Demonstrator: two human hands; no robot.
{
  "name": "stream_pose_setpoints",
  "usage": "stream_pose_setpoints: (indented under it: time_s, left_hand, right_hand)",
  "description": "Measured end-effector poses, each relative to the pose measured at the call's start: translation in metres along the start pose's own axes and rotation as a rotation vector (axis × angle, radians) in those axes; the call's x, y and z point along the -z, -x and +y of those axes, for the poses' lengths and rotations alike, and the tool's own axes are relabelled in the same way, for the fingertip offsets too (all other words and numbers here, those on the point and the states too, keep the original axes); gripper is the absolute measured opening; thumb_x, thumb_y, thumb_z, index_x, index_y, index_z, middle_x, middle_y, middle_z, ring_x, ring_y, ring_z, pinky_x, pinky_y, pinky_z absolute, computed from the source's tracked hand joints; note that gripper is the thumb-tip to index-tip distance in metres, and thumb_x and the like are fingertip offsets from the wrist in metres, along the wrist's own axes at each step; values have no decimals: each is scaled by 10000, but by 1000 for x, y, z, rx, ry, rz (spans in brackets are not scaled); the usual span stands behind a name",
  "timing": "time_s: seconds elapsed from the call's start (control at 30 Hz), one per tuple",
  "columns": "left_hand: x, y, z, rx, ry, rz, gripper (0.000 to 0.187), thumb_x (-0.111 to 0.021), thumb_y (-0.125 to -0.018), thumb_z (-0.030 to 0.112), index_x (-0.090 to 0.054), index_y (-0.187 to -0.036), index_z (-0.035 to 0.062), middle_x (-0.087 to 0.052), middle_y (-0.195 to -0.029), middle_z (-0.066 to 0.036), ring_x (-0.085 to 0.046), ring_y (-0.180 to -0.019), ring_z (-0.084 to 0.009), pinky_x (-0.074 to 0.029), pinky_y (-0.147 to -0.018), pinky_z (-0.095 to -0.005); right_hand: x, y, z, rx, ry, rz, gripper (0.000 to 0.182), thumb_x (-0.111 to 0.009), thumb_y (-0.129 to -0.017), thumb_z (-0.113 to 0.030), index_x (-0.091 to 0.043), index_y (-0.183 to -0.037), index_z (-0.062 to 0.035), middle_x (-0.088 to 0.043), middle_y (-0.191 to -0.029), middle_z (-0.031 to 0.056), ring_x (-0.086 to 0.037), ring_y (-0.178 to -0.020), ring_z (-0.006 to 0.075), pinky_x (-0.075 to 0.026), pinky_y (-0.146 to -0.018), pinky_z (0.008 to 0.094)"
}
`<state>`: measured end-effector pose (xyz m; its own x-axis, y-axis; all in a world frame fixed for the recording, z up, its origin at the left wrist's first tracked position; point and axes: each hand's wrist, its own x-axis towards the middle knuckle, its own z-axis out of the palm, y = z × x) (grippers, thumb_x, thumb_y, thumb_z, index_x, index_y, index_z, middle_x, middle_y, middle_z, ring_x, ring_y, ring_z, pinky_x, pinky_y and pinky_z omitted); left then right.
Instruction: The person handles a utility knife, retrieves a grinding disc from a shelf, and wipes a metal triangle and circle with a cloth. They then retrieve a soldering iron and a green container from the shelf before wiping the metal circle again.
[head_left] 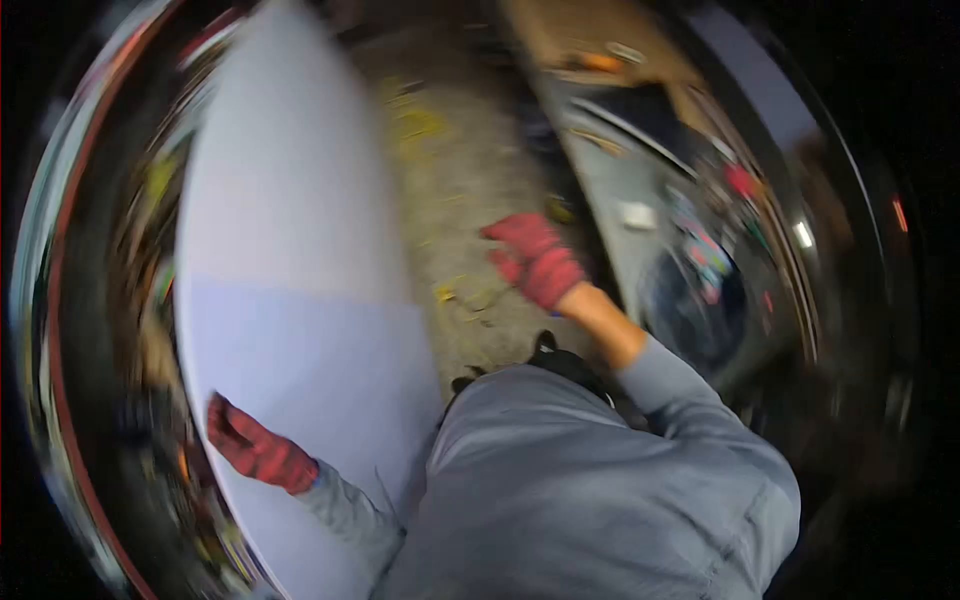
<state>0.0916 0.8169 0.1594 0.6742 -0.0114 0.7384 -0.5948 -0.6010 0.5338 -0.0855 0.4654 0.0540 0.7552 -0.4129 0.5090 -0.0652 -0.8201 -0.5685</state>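
Note:
My left hand (258, 447), in a red and black glove, is at the left edge of a large pale panel (310, 220), its fingers over the rim; how firmly they close on it is blurred. The panel's near part looks bluish and its far part whiter. My right hand (535, 262), gloved alike, is in the air above the floor (455, 200), between the panel and a grey workbench. Its thumb and fingers are apart, with nothing between them.
On the right, the grey workbench (610, 180) bears a dark round object (697, 305), a small white block (638, 215) and an orange item (600, 62). Yellow marks (415, 122) show on the floor. Blurred clutter lies beyond the panel at the left.

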Motion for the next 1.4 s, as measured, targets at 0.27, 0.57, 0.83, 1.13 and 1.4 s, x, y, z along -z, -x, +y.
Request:
stream_pose_setpoints:
  time_s: [0.27,0.57,0.83,1.13,1.4]
  left_hand:
    - [-158,175,104,-204,351,-1141,266,-604,-879,68,-591,-1135,-4,-628,-1088,-134,-598,-1020,-242,-460,-935,-362]
    - [-143,295,-230,-692,-213,-1954,292,-569,-883,296,-610,-1108,114,-683,-983,-127,-644,-950,-315,-498,-843,-437]
    - [-138,214,-106,832,-229,-1650,455,-594,-899,389,-533,-1249,104,-647,-1052,-134,-638,-861,-275,-534,-700,-405]
    - [-167,201,-74,772,-163,-1680,546,-636,-869,449,-517,-1248,74,-658,-1027,-134,-623,-704,-216,-521,-609,-356]
    - [-185,212,-77,801,-176,-1744,491,-626,-882,405,-534,-1215,55,-667,-1027,-162,-629,-703,-216,-521,-601,-339]
  right_hand:
    - [186,161,184,-792,438,243,261,-578,-841,-202,-646,-1074,-105,-658,-974,173,-621,-907,350,-493,-808,452]
    - [315,434,333,-1286,356,958,237,-584,-876,-226,-659,-1062,-100,-663,-1038,174,-640,-964,322,-497,-840,397]
    - [343,508,440,-1570,382,808,232,-619,-859,-276,-688,-1004,-108,-697,-1007,86,-659,-959,286,-515,-818,389]
    - [330,480,458,-1329,442,973,210,-608,-857,-197,-692,-1008,-79,-686,-1006,133,-654,-936,283,-507,-830,360]
    - [293,350,398,-1214,215,897,213,-610,-854,-141,-657,-1055,-90,-675,-891,140,-635,-792,258,-508,-723,363]
